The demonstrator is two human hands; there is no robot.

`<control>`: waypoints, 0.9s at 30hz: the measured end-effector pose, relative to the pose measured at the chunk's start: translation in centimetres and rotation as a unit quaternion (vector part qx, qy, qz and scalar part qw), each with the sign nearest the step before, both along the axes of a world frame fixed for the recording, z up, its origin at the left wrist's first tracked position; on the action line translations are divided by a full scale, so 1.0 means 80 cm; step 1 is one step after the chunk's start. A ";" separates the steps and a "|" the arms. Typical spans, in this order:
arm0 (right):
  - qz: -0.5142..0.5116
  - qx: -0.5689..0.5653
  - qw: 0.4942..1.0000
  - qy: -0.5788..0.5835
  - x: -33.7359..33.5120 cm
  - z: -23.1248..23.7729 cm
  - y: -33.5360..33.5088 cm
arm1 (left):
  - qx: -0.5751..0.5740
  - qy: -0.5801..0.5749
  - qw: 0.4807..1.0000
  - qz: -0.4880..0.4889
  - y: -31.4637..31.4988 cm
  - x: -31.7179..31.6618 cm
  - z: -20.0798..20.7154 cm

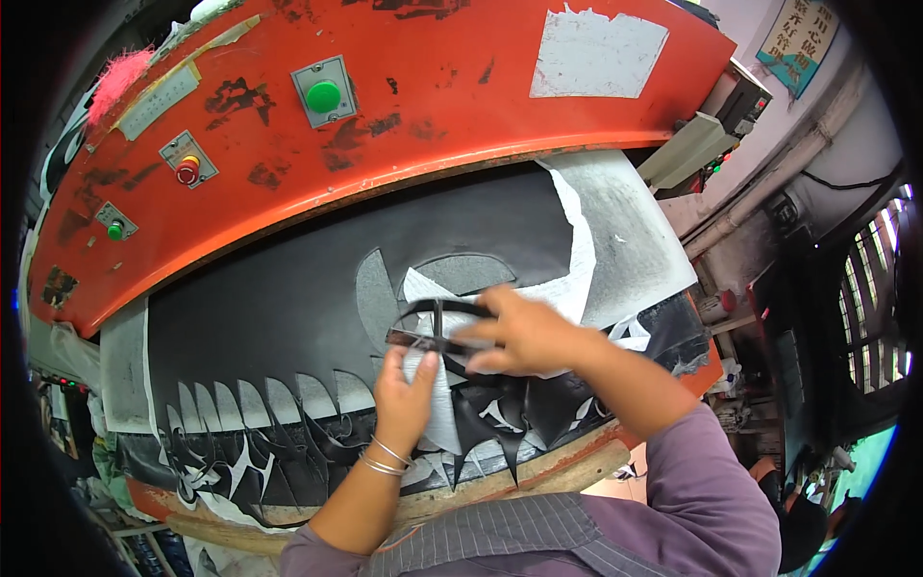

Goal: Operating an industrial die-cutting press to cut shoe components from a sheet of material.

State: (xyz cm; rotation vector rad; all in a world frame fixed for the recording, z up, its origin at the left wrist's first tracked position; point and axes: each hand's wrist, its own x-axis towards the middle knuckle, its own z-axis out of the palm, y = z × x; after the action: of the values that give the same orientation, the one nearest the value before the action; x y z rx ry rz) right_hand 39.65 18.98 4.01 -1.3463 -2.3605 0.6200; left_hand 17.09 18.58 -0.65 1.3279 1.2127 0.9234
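Observation:
A dark curved metal frame with a crossbar (438,315), resembling a cutting die, is held tilted above a black sheet (269,260). My left hand (404,392) is closed on its near end, thumb up against the edge. Over the die's right side is my right hand (529,332); its fingertips are smeared by motion, so its grip cannot be made out. A pale grey-white piece (438,413) hangs just below the die, by my left thumb. Curved cut-outs in the sheet beyond my hands show a grey surface (466,274).
Pointed black offcuts (490,428) with white backing lie along the near edge, above a wooden rail (548,481). An orange machine beam (433,106) spans the far side, with a large green button (323,95) and a red knob (187,170). A grey board (635,240) shows at right.

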 end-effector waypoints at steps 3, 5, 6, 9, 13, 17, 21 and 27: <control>-0.067 0.140 0.985 -0.070 0.039 0.007 0.065 | 0.030 0.101 0.994 -0.027 0.033 -0.012 0.019; -0.097 0.093 0.986 -0.102 0.052 0.015 0.110 | -0.028 0.054 0.997 -0.057 0.055 -0.007 0.024; -0.089 0.079 0.989 -0.090 0.056 0.007 0.133 | 0.043 0.135 0.987 -0.069 0.068 -0.003 0.026; -0.050 0.043 0.995 -0.072 0.045 0.002 0.175 | 0.204 0.256 0.942 -0.074 0.107 -0.004 0.001; -0.110 0.033 0.993 0.040 0.073 -0.035 0.183 | 0.247 0.346 0.898 -0.114 0.127 0.006 -0.026; -0.189 0.055 0.979 0.050 0.112 -0.080 0.165 | 0.256 0.367 0.885 -0.131 0.135 0.016 -0.020; -0.181 0.051 0.982 0.014 0.113 -0.086 0.164 | 0.252 0.369 0.886 -0.124 0.135 0.016 -0.025; -0.159 0.072 0.985 -0.004 0.119 -0.083 0.166 | 0.273 0.331 0.898 -0.101 0.135 0.017 -0.028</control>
State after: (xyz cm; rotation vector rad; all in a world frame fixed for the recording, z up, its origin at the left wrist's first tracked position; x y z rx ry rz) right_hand 49.17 32.26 -2.65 -1.6126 -2.0845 0.3438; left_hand 18.47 29.37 -2.87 2.3089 1.3175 0.6941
